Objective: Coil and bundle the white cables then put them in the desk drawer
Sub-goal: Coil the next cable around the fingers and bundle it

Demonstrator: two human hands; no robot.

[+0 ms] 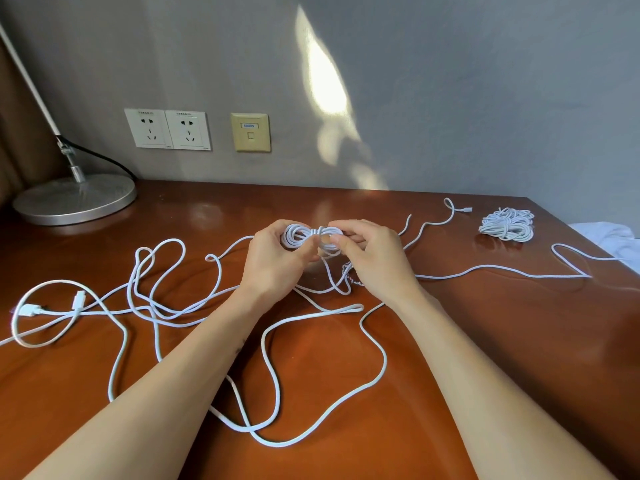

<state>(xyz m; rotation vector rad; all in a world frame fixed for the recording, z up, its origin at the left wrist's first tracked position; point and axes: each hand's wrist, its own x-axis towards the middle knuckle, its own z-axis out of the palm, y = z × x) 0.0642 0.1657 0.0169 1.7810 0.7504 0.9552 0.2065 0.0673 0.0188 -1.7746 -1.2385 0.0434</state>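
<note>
On the desk [467,358], a coil [311,235] sits at centre, held between the left hand [277,261] and the right hand [374,258]. Loose cables [149,308] sprawl from 9 to 6 o'clock. A bundle [506,225] lies at 2 o'clock, the lamp base [74,199] at 10, and wall sockets [168,129] behind at 11.

**No legible text on the wall plates**

You can read no text here. At ten o'clock, the left socket [149,128] and the right socket [188,129] each carry a thin line of print along the top edge, too small to make out. At eleven o'clock, the beige data plate [250,140] bears a small label [249,126] with blurred bluish characters
</note>
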